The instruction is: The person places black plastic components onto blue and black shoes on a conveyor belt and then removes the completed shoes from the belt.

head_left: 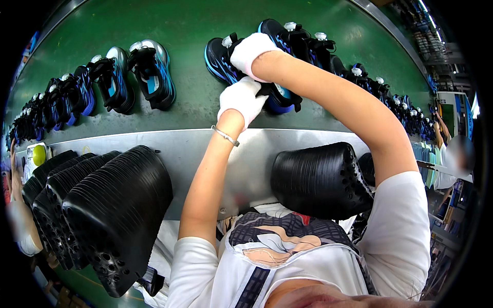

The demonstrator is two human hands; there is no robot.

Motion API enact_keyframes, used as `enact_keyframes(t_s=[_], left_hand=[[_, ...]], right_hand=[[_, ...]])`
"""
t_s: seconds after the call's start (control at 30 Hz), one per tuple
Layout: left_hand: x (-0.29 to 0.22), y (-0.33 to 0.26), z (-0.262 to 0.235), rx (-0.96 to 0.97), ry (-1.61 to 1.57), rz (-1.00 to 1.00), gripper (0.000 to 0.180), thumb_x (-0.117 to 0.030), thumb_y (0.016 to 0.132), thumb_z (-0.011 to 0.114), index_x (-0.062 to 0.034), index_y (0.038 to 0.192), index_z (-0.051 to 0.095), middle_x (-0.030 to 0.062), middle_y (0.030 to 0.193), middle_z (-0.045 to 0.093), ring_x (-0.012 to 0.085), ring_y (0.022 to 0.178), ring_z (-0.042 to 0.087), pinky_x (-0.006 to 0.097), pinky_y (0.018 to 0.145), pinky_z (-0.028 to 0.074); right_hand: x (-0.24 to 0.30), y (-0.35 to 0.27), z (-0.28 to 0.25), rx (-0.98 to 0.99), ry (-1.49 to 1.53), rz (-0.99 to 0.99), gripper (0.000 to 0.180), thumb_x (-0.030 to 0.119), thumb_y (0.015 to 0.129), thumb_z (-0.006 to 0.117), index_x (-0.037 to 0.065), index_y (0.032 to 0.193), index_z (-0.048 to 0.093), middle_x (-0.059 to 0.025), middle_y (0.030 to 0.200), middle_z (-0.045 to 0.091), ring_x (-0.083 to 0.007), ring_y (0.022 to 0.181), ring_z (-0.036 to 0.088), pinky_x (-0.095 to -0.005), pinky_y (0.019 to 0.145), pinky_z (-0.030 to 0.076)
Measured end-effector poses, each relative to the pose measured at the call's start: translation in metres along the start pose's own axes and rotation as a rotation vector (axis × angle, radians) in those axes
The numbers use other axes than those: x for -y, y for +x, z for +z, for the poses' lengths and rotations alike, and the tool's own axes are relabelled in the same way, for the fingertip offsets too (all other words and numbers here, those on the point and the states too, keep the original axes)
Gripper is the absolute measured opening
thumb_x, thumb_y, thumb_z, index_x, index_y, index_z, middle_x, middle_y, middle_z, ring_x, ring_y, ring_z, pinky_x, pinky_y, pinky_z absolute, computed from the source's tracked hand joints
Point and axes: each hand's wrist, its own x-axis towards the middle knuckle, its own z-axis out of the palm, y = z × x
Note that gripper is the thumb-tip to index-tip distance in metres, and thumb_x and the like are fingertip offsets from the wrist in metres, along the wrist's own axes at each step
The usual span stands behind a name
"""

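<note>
Both of my hands wear white gloves and meet over a black running shoe with blue sides on the green work surface. My right hand is closed over its upper, fingers curled. Just nearer to me, my left hand grips its side, the fingertips partly hidden. A blue heel part shows below my right wrist; whether it belongs to the same shoe I cannot tell. Behind my right forearm stands another black and blue shoe with a white piece on its laces. To the left sits a shoe with a grey toe.
Rows of similar shoes run along the green surface to both sides. Stacks of black perforated trays stand at the near left, another black stack at the near right. A metal ledge edges the surface. Other people work at both far sides.
</note>
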Motion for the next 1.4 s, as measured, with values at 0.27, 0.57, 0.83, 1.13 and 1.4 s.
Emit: enact_keyframes(t_s=[0.27, 0.57, 0.83, 1.13, 1.4], left_hand=[[-0.008, 0.01, -0.006, 0.075, 0.05, -0.081, 0.039, -0.041, 0.082, 0.057, -0.0076, 0.098, 0.068, 0.0151, 0.105, 0.065, 0.0326, 0.097, 0.062, 0.04, 0.086, 0.049], [0.012, -0.001, -0.081, 0.13, -0.333, -0.25, 0.055, -0.048, 0.08, 0.065, 0.0051, 0.095, 0.065, 0.0141, 0.064, 0.064, 0.0182, 0.056, 0.064, 0.029, 0.054, 0.052], [0.039, -0.008, -0.094, 0.007, -0.399, -0.253, 0.049, -0.047, 0.08, 0.066, 0.0007, 0.091, 0.066, 0.0118, 0.065, 0.063, 0.0138, 0.056, 0.06, 0.025, 0.055, 0.048], [0.036, -0.037, -0.066, -0.419, 0.482, -0.018, 0.046, -0.026, 0.078, 0.069, -0.0117, 0.121, 0.061, 0.0164, 0.117, 0.058, 0.0341, 0.105, 0.058, 0.04, 0.092, 0.046], [0.02, -0.026, 0.006, -0.233, 0.14, 0.12, 0.054, -0.034, 0.08, 0.07, -0.0178, 0.129, 0.056, 0.0264, 0.132, 0.045, 0.0381, 0.124, 0.044, 0.04, 0.104, 0.036]], right_hand=[[-0.013, -0.006, 0.007, 0.013, 0.129, 0.014, 0.029, 0.028, 0.088, 0.052, 0.007, 0.099, 0.068, -0.0125, 0.092, 0.068, -0.0315, 0.087, 0.065, -0.0374, 0.076, 0.052], [-0.065, -0.202, 0.0, -0.372, 0.405, 0.112, 0.027, 0.031, 0.091, 0.05, 0.008, 0.096, 0.064, -0.0135, 0.093, 0.064, -0.0321, 0.09, 0.061, -0.0397, 0.078, 0.05], [-0.087, -0.373, 0.085, -0.526, 0.693, 0.74, 0.02, 0.017, 0.089, 0.056, 0.0, 0.097, 0.062, -0.0149, 0.09, 0.064, -0.0267, 0.082, 0.062, -0.0308, 0.076, 0.047], [-0.073, -0.478, 0.193, -0.564, 0.841, 1.2, 0.023, 0.021, 0.092, 0.055, 0.003, 0.105, 0.063, -0.01, 0.089, 0.066, -0.0159, 0.08, 0.061, -0.0282, 0.076, 0.047], [-0.074, -0.476, 0.214, -0.499, 0.709, 1.299, 0.024, 0.025, 0.09, 0.052, 0.007, 0.1, 0.064, -0.0135, 0.094, 0.064, -0.0302, 0.09, 0.06, -0.0355, 0.081, 0.047]])
